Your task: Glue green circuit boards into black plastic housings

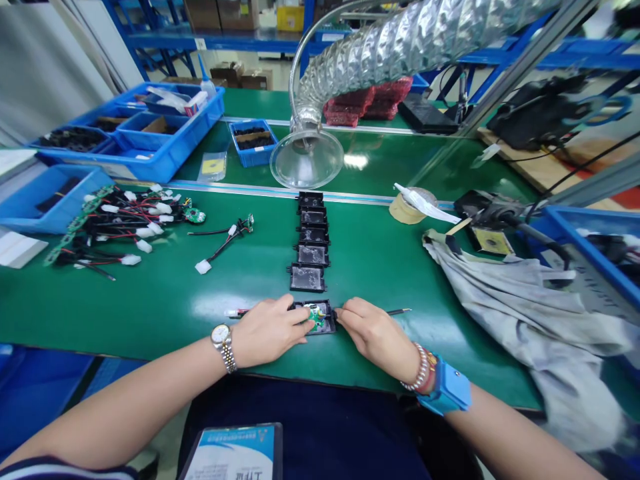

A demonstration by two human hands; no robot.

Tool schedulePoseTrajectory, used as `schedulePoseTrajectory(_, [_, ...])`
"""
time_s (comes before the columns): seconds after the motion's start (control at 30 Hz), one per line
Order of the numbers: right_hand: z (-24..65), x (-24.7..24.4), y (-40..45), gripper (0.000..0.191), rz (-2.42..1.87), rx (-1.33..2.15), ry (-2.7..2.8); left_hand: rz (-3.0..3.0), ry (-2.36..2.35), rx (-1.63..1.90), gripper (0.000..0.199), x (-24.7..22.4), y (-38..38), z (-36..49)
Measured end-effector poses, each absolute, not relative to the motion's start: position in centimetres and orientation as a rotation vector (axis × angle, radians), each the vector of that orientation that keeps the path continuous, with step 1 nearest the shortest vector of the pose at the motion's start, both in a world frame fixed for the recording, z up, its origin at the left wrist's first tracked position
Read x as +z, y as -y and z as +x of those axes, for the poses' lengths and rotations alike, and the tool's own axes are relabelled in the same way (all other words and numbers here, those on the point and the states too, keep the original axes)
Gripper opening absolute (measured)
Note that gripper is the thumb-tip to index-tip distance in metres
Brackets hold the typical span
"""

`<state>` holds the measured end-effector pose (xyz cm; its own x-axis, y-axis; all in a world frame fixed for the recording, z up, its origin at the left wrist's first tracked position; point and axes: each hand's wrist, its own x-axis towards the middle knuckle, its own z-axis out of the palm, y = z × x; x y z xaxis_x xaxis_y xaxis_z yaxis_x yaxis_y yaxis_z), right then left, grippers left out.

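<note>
Carefully fitting a green circuit board (315, 317) into a black plastic case (326, 325)

The person's left hand (267, 331) is lying across the board with its fingers together, though it is impossible to tell whether they are clamping or only pressing. A red-and-white stub (235, 312) is poking out beside that hand, too hidden to identify. The right hand (375, 333) is pinching a thin black stylus (397, 311), its near end meeting the case's right edge. The case is sitting close to the front edge of the green counter (150, 300), at the near end of a row of matching black cases (307, 277) running toward the far edge. Seating the board looks like the step in hand, and the next move seems to call for pressing it level while keeping the stylus clear of its parts. Wire harnesses with white plugs (125, 227) are lying near the left edge, beside a blue bin (50, 200). No brand or label is reading clearly: the wristwatch (223, 339) dial is too small, and the card (230, 453) at the bottom is cut off.
</note>
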<state>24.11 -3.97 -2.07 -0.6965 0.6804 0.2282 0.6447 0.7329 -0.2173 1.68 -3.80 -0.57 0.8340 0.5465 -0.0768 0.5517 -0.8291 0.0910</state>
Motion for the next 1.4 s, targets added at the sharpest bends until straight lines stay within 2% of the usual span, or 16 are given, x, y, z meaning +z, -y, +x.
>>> schedulePoseTrajectory(0.23, [22.9, -0.3, 3.2, 0.018, -0.985, 0.089, 2.954, 2.901, -0.838, -0.113, 0.025, -0.5, 3.6, 1.8])
schedulePoseTrajectory(0.4, [24.0, -1.0, 2.8, 0.012, -1.067, 0.397, 2.746, 2.909, -0.838, -0.104, 0.024, -0.5, 3.7, 1.8])
schedulePoseTrajectory(0.53, [24.7, -2.0, 2.4, 0.019, -0.993, 0.557, 2.583, 2.888, -0.849, -0.091, 0.023, -0.4, 3.8, 1.9])
schedulePoseTrajectory(1.0, [23.7, -2.4, 3.1, 0.022, -1.007, 0.403, 2.592, 2.855, -0.852, -0.141, 0.020, 0.1, 3.6, 2.1])
schedulePoseTrajectory(1.17, [24.3, -1.9, 3.0, 0.013, -1.033, 0.545, 2.529, 2.868, -0.864, -0.193, 0.020, 0.5, 3.6, 2.3])
schedulePoseTrajectory(1.4, [24.4, -2.8, 2.7, 0.021, -0.945, 0.569, 2.470, 2.875, -0.869, -0.198, 0.020, 0.4, 3.7, 2.3])
